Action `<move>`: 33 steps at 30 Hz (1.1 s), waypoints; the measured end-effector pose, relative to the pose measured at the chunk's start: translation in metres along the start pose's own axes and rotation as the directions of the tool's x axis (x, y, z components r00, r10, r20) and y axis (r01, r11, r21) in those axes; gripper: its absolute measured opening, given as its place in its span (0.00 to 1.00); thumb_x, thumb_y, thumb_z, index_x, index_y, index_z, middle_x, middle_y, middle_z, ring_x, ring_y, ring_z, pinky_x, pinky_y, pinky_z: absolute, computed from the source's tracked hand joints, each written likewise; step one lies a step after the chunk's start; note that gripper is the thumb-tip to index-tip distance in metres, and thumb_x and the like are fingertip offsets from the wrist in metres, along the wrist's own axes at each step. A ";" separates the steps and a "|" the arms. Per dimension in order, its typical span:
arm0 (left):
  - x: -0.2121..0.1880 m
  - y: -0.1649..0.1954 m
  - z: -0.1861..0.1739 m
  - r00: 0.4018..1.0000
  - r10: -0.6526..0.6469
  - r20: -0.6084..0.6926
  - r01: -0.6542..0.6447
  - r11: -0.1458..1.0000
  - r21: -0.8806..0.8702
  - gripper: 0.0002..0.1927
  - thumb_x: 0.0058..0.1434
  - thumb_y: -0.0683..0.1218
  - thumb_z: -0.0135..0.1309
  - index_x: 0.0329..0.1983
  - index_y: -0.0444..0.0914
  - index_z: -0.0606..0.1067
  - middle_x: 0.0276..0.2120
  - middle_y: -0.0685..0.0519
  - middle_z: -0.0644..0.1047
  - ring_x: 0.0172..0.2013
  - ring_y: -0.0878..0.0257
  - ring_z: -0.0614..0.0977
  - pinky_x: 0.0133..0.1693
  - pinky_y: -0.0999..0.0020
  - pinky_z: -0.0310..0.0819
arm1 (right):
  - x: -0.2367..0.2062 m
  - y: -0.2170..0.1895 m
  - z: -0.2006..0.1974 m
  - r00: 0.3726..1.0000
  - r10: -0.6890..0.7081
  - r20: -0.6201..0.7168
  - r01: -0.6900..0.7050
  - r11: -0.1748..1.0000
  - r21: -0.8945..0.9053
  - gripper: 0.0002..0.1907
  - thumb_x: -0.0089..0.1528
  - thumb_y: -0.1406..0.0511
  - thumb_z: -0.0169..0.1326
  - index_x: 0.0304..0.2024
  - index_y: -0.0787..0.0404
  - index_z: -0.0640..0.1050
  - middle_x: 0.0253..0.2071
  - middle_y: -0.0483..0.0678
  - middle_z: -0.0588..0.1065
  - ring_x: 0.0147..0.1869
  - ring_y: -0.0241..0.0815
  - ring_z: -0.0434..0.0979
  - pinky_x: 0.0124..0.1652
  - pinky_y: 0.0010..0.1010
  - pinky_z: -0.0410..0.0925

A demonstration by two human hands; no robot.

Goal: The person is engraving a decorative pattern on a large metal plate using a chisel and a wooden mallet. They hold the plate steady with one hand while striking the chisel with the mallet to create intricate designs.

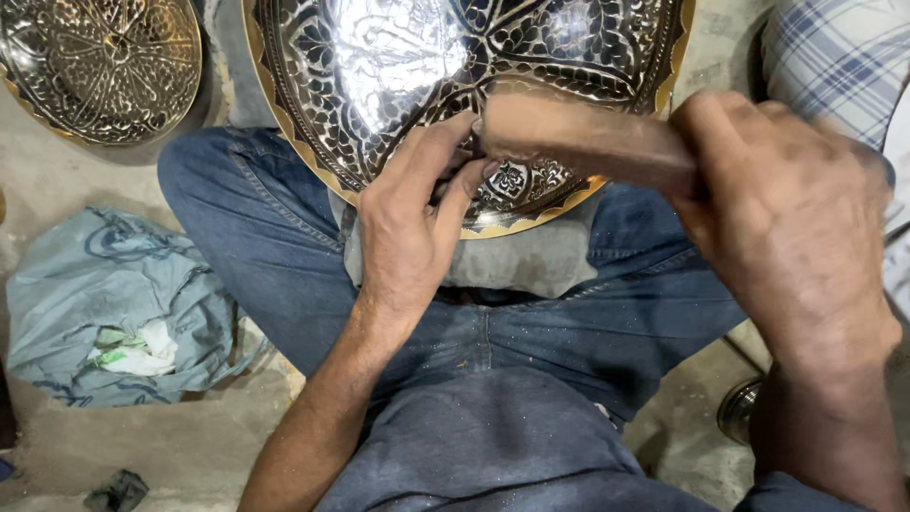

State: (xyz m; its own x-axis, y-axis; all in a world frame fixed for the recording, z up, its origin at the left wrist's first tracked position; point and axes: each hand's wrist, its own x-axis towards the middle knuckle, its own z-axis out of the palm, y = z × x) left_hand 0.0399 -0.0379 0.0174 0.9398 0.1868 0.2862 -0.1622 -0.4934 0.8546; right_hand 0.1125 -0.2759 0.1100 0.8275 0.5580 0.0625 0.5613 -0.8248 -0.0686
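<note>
A large round metal plate (398, 66) with a shiny engraved floral pattern and a brass rim rests on a grey cloth pad (512, 261) over my lap. My left hand (412, 223) presses on the plate's near edge, its thumb and fingers pinched around a small tool that is mostly hidden. My right hand (787, 213) grips the handle of a wooden mallet (578, 137), blurred, whose head is just above my left fingers.
A second engraved metal plate (100, 62) lies on the concrete floor at the upper left. A crumpled pale blue bag (104, 299) sits left of my knee. A plaid cloth (839, 52) is at the upper right, a small metal object (739, 410) at the lower right.
</note>
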 end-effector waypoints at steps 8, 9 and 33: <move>0.002 0.001 -0.001 1.000 0.004 0.006 -0.004 1.000 0.011 0.18 0.70 0.40 0.61 0.61 0.38 0.74 0.47 0.50 0.81 0.45 0.61 0.87 0.44 0.69 0.84 | 0.002 -0.002 -0.002 0.996 -0.085 -0.024 0.079 0.976 -0.201 0.15 0.63 0.64 0.68 0.40 0.65 0.74 0.27 0.53 0.77 0.29 0.49 0.80 0.33 0.41 0.74; 0.001 0.002 -0.001 1.000 0.008 0.004 -0.008 1.000 0.000 0.17 0.70 0.40 0.62 0.61 0.39 0.74 0.47 0.50 0.81 0.46 0.61 0.87 0.43 0.70 0.84 | 0.003 -0.003 -0.004 1.000 0.013 -0.001 -0.013 0.999 -0.046 0.15 0.64 0.64 0.66 0.42 0.65 0.73 0.29 0.53 0.76 0.31 0.48 0.80 0.33 0.40 0.73; 0.001 0.001 -0.002 0.999 0.022 0.025 -0.024 0.998 0.060 0.19 0.70 0.41 0.62 0.63 0.39 0.74 0.45 0.51 0.79 0.43 0.60 0.85 0.44 0.66 0.81 | 0.002 0.001 -0.006 0.994 0.023 0.107 -0.005 0.986 -0.164 0.17 0.64 0.60 0.65 0.45 0.61 0.73 0.34 0.50 0.79 0.36 0.45 0.82 0.40 0.43 0.75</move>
State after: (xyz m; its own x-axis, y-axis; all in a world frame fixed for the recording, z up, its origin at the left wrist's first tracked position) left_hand 0.0399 -0.0363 0.0200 0.9433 0.1541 0.2941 -0.1662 -0.5477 0.8200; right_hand 0.1150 -0.2761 0.1162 0.8369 0.5454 -0.0463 0.5471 -0.8316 0.0953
